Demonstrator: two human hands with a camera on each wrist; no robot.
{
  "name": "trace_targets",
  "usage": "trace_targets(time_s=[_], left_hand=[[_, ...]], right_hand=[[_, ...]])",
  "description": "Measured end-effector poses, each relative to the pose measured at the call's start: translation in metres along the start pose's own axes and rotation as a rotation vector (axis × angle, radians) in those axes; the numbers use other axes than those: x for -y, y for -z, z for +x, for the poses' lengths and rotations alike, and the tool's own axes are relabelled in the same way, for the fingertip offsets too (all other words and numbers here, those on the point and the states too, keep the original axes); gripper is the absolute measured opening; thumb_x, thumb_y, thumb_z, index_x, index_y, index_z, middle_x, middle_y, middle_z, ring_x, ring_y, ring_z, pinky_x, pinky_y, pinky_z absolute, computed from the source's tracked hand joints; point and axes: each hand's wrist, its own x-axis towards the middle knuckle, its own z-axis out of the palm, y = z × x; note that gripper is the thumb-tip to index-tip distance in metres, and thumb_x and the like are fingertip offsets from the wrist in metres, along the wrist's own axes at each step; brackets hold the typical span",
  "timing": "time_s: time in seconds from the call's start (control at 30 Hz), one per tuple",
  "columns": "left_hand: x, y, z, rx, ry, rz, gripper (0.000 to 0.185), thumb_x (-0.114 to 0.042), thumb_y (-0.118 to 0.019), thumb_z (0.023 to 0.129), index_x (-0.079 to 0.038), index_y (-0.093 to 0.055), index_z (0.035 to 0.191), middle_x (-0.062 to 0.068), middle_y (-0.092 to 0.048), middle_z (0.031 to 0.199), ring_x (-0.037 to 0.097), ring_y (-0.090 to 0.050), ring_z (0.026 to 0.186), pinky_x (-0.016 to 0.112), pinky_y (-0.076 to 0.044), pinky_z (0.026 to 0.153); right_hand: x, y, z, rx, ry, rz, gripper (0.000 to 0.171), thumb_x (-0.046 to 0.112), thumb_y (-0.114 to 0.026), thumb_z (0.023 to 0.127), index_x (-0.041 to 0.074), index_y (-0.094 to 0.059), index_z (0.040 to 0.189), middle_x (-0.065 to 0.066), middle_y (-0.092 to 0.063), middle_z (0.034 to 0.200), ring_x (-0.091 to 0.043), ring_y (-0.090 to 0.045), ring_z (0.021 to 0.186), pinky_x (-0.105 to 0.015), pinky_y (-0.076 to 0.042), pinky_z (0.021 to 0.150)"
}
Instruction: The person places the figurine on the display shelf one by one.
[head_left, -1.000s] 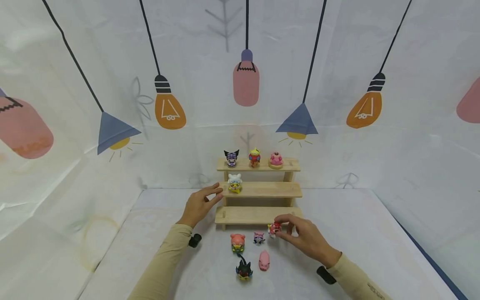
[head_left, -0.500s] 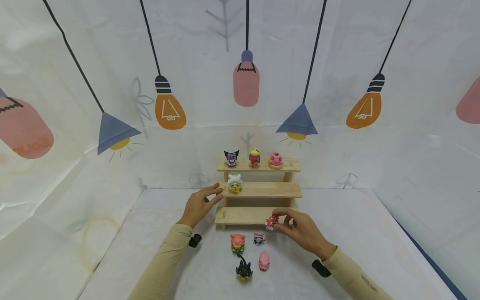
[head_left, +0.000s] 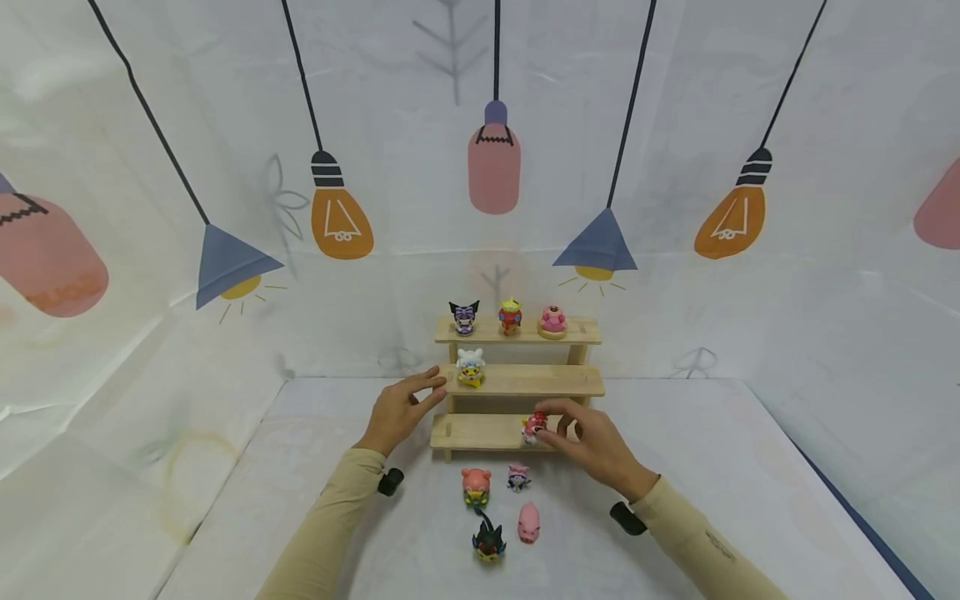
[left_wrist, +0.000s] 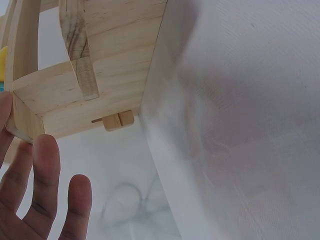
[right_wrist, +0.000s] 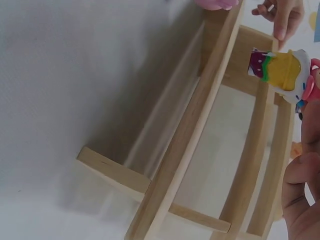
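Observation:
A three-tier wooden display stand [head_left: 495, 430] stands at the back of the table. At the left end of its middle tier, my left hand [head_left: 395, 412] pinches the board's edge with thumb and fingertips; the board's end [left_wrist: 27, 120] shows beside those fingers in the left wrist view. My right hand [head_left: 596, 442] grips a small red, white and yellow toy figurine [head_left: 533, 427] between thumb and fingers, over the bottom tier's right part. In the right wrist view, the figurine's yellow and purple base [right_wrist: 280, 70] shows; whether it touches the board I cannot tell.
The top tier bears a purple-and-black figurine [head_left: 464, 317], a green-headed one [head_left: 510, 317] and a pink one [head_left: 552, 322]. A white-hooded figurine [head_left: 470, 367] stands on the middle tier. On the table are several more, including a pink pig [head_left: 528, 522] and a black figurine [head_left: 489, 542].
My right hand has moved up and left with the figurine, from the table just in front of the stand to over the bottom tier. The left hand has stayed in place.

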Motion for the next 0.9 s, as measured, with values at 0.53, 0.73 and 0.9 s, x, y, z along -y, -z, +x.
trace_targets(time_s=[0.53, 0.73, 0.9], left_hand=[[0.0, -0.001, -0.001, -0.009, -0.003, -0.023, 0.029, -0.037, -0.071, 0.096, -0.023, -0.076, 0.122, -0.007, -0.063, 0.138, 0.014, -0.064, 0.07, 0.026, -0.051, 0.062], [-0.001, 0.0, -0.002, -0.011, -0.004, -0.009, 0.029, -0.037, -0.071, 0.097, -0.023, -0.076, 0.122, -0.007, -0.063, 0.138, 0.007, -0.06, 0.066, 0.026, -0.05, 0.061], [-0.001, 0.0, -0.002, -0.014, -0.005, -0.009, 0.029, -0.037, -0.071, 0.096, -0.023, -0.076, 0.122, -0.007, -0.063, 0.138, 0.005, -0.061, 0.069, 0.026, -0.051, 0.062]], right_hand=[[-0.002, -0.002, 0.025, -0.041, 0.037, 0.006, 0.039, 0.025, -0.081, 0.089, 0.022, -0.066, 0.125, 0.015, -0.067, 0.092, -0.006, -0.055, 0.069, -0.024, -0.045, 0.059], [-0.003, -0.003, 0.032, -0.039, 0.021, 0.02, 0.039, 0.024, -0.081, 0.089, 0.022, -0.066, 0.125, 0.009, -0.071, 0.108, -0.007, -0.057, 0.069, -0.025, -0.049, 0.06], [0.0, 0.001, 0.039, -0.045, 0.041, -0.005, 0.039, 0.023, -0.082, 0.089, 0.021, -0.066, 0.125, 0.006, -0.072, 0.112, -0.005, -0.06, 0.074, -0.025, -0.052, 0.063]])
